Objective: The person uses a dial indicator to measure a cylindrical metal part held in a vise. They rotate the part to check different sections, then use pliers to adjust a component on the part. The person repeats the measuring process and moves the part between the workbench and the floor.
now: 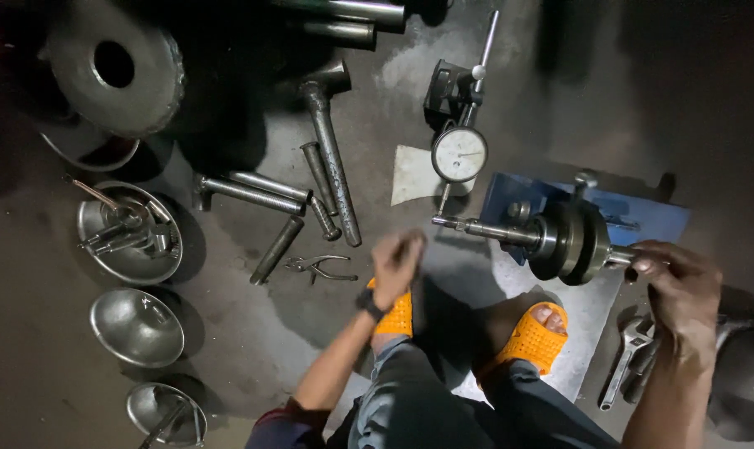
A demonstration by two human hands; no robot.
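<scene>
Head view, looking down at a dark oily floor (252, 333). Biggest at 11 o'clock: a heavy wheel (115, 66) with a round hole. At 3 o'clock, a crankshaft (560, 239) lying across a blue stand (643, 218), shaft ends pointing to 9 and 3. Right hand (680, 287) curled over the 3 o'clock shaft end, fingers closed round it. Left hand (396, 259) at centre, fingers bunched loosely, apart from the 9 o'clock shaft tip; whether anything sits inside, cannot tell. At 9 and 7 o'clock, three steel bowls (136, 327). At 12 o'clock, a hammer (331, 145) among bolts (252, 193), and a dial gauge (459, 154) just above the shaft. Pliers (319, 266) beside the left hand. Wrench (630, 353) at 4 o'clock. Orange sandals (531, 339) below.
</scene>
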